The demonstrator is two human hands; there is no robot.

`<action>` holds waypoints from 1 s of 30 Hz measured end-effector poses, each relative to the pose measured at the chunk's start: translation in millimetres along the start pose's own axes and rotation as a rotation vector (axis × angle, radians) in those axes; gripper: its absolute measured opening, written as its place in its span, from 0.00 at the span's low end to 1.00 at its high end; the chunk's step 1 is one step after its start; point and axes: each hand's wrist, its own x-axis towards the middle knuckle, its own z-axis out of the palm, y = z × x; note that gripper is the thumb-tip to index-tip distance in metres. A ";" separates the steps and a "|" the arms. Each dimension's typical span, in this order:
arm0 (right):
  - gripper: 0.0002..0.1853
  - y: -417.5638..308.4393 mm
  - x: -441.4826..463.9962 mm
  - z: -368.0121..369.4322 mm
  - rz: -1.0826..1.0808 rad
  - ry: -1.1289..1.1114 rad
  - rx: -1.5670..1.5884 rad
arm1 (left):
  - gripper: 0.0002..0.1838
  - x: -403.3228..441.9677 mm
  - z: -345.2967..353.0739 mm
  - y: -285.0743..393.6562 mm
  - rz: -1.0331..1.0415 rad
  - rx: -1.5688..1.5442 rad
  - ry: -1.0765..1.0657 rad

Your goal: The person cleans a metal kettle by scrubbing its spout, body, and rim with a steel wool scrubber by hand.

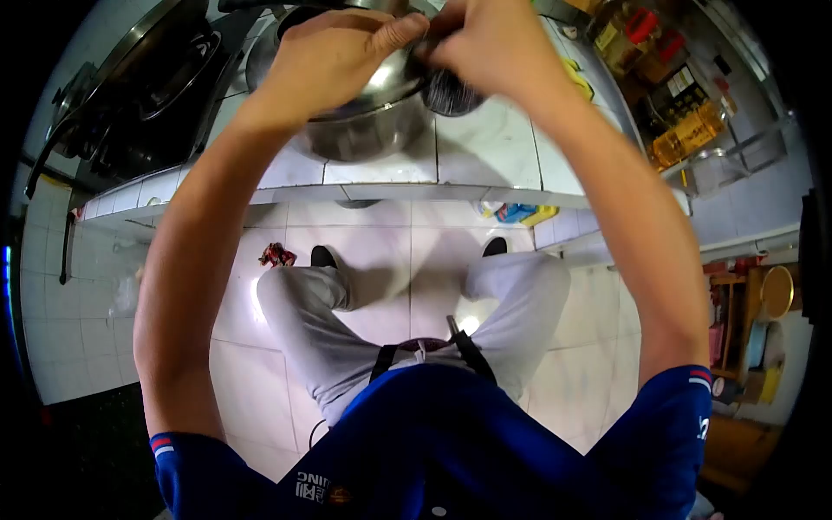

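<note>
A shiny steel pot (368, 134) stands on the white tiled counter, close to its front edge. Over its upper part is my left hand (334, 56), thumb stretched toward the right hand and fingers curled out of sight. Close by, my right hand (485, 43) has its fingers pinched together; what is in them is hidden. Just below the right hand, beside the pot, is a dark rounded object (455, 97) with fine pale streaks, whose kind I cannot tell. Both hands are near the top edge of the view, so what lies beyond them is cut off.
At the left are a large wok (121, 61) and a dark stove (152, 143). Bottles of yellow liquid (689, 134) stand on a rack at the right. The counter (485, 152) has a front edge near my knees. Colourful packets (520, 212) lie beneath it.
</note>
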 end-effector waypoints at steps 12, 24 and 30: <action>0.08 4.3 -6.7 8.6 -0.003 -0.049 0.104 | 0.39 -7.2 -10.8 17.5 0.051 -0.113 0.045; 0.07 0.9 6.4 -2.3 0.104 -0.057 0.193 | 0.39 -2.5 -12.6 16.7 -0.013 -0.066 0.002; 0.07 7.2 12.9 10.8 0.014 0.042 0.146 | 0.40 -0.6 -10.2 11.1 -0.001 -0.058 0.040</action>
